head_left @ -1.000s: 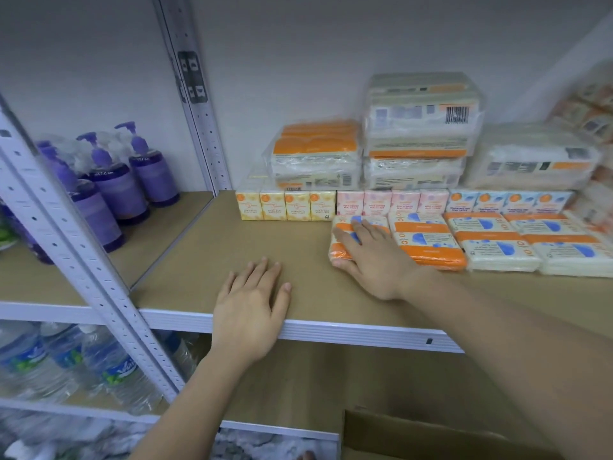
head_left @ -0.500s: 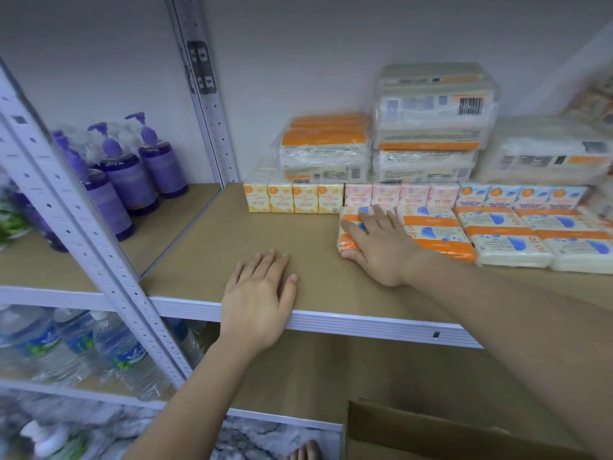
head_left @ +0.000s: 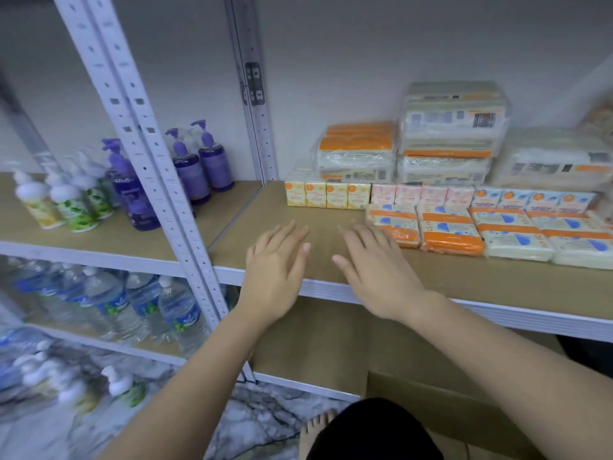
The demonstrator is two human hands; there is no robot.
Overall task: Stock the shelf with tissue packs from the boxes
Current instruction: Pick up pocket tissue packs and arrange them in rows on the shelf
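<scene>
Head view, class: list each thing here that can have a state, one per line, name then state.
left hand: open, empty, over the shelf edge
right hand: open, empty, beside the packs
orange tissue pack: flat, wrapped, untouched
cardboard box: open, contents hidden
purple pump bottles: upright, capped

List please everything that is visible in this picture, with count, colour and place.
small yellow tissue packs: four, yellow, left of shelf row
small pink tissue packs: four, pink, middle of row
small blue tissue packs: four, blue-white, right of row
flat packs: several, orange-white, front right
wrapped bundles: four, clear wrap, stacked at back
pump bottles: several, purple, left shelf
white-capped bottles: several, green-yellow, far left
water bottles: many, clear, lower shelf
cardboard box: one, brown, below
left hand: open, over the shelf edge
right hand: open, beside the flat packs
</scene>
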